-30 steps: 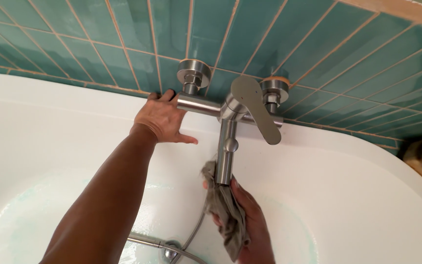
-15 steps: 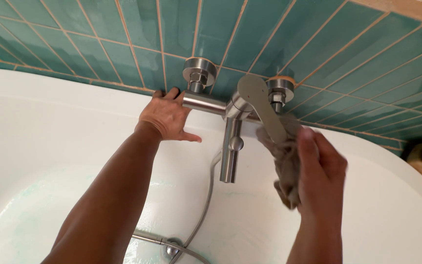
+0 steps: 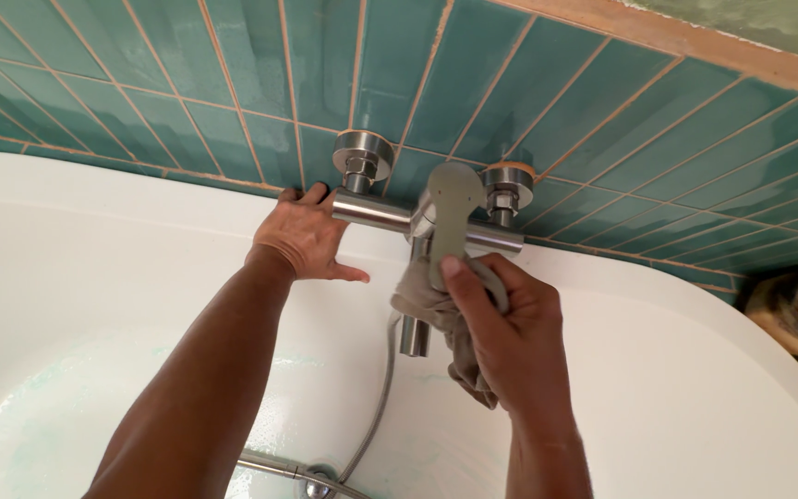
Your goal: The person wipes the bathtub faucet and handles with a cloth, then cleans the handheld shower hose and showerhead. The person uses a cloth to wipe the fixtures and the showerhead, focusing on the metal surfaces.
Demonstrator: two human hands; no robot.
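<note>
Teal tiles (image 3: 233,55) back a white bathtub (image 3: 76,240). Right hand (image 3: 510,333) fingers grip a soft, limp grey cloth (image 3: 417,300), bunched against the slippery steel faucet (image 3: 450,217). Left hand (image 3: 307,236) rests open on the rim.

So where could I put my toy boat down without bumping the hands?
The wide white tub rim left of the left hand is bare, and so is the rim right of the right hand. Around the tap, with the cloth and both hands, it's crowded.

A home bathroom: a white bathtub (image 3: 94,240) fills the lower frame, teal wall tiles (image 3: 233,65) with orange grout run across the top, and a steel wall-mounted mixer tap (image 3: 436,217) with shower hose (image 3: 380,397) sits at centre.
</note>
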